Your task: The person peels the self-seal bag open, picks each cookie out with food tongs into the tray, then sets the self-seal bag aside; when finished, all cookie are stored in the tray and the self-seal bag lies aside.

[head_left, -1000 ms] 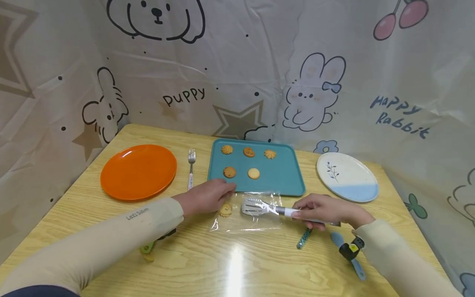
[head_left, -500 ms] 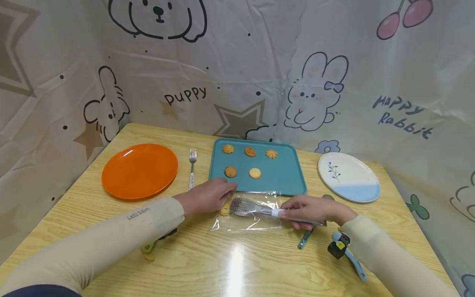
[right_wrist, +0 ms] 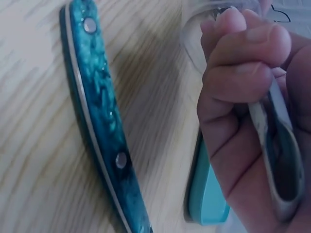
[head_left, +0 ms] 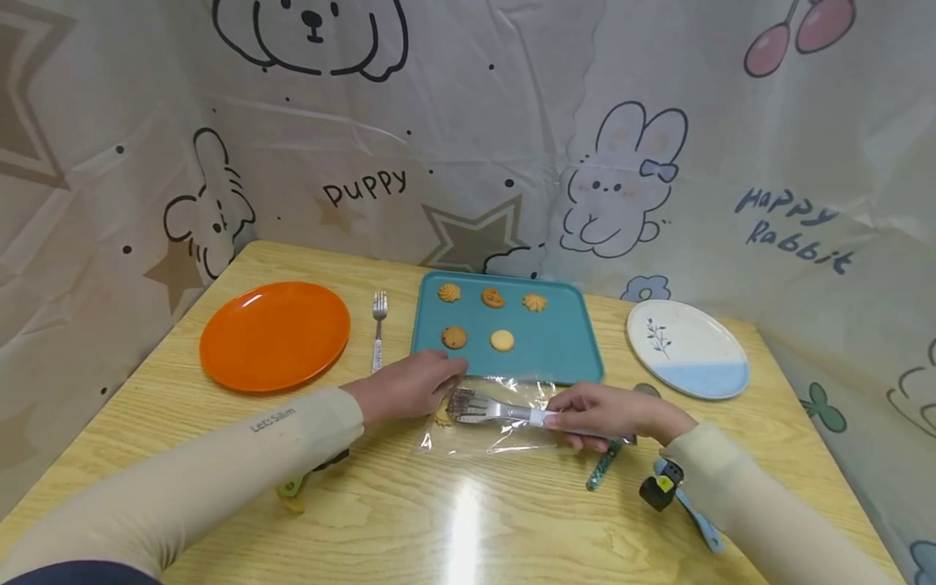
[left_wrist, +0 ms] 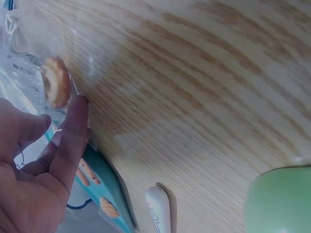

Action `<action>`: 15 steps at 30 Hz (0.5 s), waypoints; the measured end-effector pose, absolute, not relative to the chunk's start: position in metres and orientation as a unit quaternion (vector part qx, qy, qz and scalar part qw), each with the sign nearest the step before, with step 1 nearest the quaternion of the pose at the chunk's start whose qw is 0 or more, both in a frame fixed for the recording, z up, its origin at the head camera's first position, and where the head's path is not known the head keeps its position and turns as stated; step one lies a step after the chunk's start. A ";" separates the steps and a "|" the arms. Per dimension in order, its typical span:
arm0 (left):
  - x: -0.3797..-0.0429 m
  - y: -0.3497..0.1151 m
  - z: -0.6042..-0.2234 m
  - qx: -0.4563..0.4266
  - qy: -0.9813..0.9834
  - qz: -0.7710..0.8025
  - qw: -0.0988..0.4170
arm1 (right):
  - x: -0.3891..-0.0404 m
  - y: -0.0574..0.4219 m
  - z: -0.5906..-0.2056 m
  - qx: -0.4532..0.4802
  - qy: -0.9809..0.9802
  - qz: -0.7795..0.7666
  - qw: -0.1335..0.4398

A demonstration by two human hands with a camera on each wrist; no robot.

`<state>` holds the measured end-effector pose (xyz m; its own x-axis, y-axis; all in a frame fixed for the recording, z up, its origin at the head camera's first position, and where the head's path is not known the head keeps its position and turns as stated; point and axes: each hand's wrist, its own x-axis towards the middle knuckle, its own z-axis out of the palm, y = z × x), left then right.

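Note:
My right hand (head_left: 600, 414) grips metal food tongs (head_left: 504, 409) by their white-banded handle; the curled fingers and the tongs' bent rear end show in the right wrist view. Their slotted head lies inside a clear plastic bag (head_left: 504, 441), overlapping the right side of a ring-shaped cookie (left_wrist: 57, 82) at the bag's left end. With thumb and fingers, my left hand (head_left: 405, 388) holds the bag's far left edge, close to that cookie. Just beyond the bag, a teal tray (head_left: 548, 349) bears several cookies in two rows.
An orange plate (head_left: 274, 337) and a fork (head_left: 378, 329) stand left of the tray, a white-and-blue plate (head_left: 687, 349) right. A turquoise-handled utensil (right_wrist: 104, 116) and a light-blue utensil (head_left: 704, 524) lie near my right arm. Something green (head_left: 291, 487) shows below my left sleeve.
My right hand has moved left, pushing the tongs deeper into the bag until their head reached the cookie. My left hand has stayed on the bag's edge.

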<state>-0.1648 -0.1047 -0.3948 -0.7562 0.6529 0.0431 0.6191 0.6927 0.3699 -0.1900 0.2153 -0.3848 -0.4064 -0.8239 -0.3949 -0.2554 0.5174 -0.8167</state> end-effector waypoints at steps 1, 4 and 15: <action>-0.165 -0.104 -0.395 0.346 0.919 0.182 0.047 | -0.189 0.218 -0.384 -0.351 0.766 -0.343 0.415; -0.165 -0.104 -0.395 0.347 0.920 0.179 0.046 | -0.187 0.229 -0.382 -0.346 0.770 -0.345 0.411; -0.167 -0.105 -0.397 0.346 0.921 0.173 0.044 | -0.168 0.323 -0.370 -0.320 0.737 -0.423 0.418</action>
